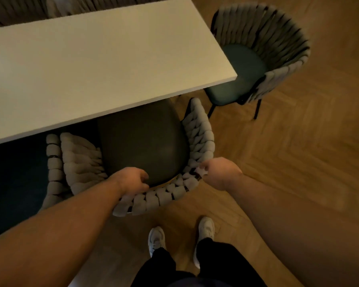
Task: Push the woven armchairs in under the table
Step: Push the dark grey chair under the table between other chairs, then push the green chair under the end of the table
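The near armchair [197, 141] stands at the long side of the table [112, 59], with the front of its dark seat [141, 141] under the tabletop edge and its back towards the person. The left hand [131, 181] is curled over the back rim, gripping it. The right hand [220, 172] holds the rim further round, fingers closed on the weave, though blur makes that grip less clear.

The main risk is the woven arms. If they sit higher than the underside of the tabletop they will catch on its edge, and the view does not show their height. An uneven push would twist the chair, swinging its right arm towards the table corner and the second armchair [278, 48] at the table's end.

The chair opens towards the table. Its front-to-back line runs away from the person, roughly square to the table edge.
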`<state>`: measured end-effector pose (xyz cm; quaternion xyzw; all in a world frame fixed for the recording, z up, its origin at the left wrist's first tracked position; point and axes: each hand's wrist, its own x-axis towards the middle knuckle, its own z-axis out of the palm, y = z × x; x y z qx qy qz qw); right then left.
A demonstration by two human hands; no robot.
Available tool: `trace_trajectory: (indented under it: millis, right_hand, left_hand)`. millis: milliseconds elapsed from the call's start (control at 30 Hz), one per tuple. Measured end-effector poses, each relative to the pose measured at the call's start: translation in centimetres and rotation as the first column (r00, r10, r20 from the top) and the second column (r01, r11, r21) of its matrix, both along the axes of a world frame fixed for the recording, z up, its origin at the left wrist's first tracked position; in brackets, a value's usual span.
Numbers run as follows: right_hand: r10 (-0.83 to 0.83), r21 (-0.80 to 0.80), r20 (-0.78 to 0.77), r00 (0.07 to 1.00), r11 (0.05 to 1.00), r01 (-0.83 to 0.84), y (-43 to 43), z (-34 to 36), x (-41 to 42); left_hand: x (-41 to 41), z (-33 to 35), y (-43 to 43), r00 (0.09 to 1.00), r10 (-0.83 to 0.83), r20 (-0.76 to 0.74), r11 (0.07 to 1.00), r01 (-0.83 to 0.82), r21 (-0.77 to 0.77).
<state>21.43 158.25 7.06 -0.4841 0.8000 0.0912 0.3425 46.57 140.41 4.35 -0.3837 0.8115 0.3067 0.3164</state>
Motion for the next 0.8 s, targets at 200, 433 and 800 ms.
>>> trace_trajectory:
  millis: [200,433,800]
  right_hand:
    - [-0.204,-0.053,0.036,0.978,0.977,0.205,3.1,0.8,-7.1]
    - [-0.173,-0.118,0.066,0.983,0.977,0.180,5.9,1.6,-19.9]
    - [-0.106,-0.166,-0.005,0.994,0.981,0.104,7.2,5.6,-39.9]
  left_hand:
    - [-8.7,2.1,2.0,0.993,0.082,-0.084,0.995,-0.086,-0.044]
    - [-23.1,3.9,5.1,0.978,0.151,-0.143,0.983,-0.164,-0.079]
    - [-43.5,4.9,9.9,0.934,0.180,-0.309,0.967,-0.225,-0.119]
